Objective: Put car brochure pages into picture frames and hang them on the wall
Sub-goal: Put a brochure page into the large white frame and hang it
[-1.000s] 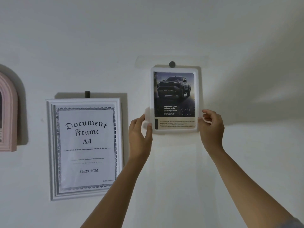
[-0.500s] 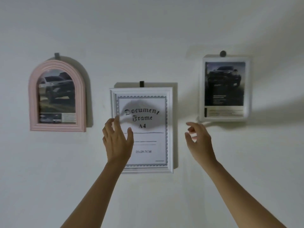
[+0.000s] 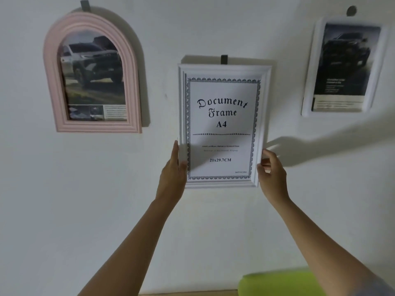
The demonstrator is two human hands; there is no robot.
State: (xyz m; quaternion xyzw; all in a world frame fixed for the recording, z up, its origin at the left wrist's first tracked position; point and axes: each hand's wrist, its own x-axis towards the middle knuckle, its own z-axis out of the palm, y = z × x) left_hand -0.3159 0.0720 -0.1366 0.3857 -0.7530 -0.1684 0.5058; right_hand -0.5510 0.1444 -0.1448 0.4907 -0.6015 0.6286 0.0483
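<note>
A white A4 frame (image 3: 224, 69) hangs on the wall from a grey hook (image 3: 224, 59); it holds its stock "Document Frame A4" insert, not a car page. My left hand (image 3: 173, 174) grips the frame's lower left edge, thumb on the front. My right hand (image 3: 271, 171) holds the lower right edge with curled fingers. A pink arched frame (image 3: 51, 86) with a car brochure page hangs to the left. At the upper right hangs a white rounded frame (image 3: 310, 82) with a dark car page.
The wall (image 3: 64, 210) is plain white. A lime-green object (image 3: 277, 284) sits at the bottom right, beside a strip of wooden surface (image 3: 188, 293). Grey hooks (image 3: 85, 5) hold the side frames.
Both hands left the white rounded frame on the right, moved left, and now hold the lower edges of the A4 frame. The view shifted left and lower.
</note>
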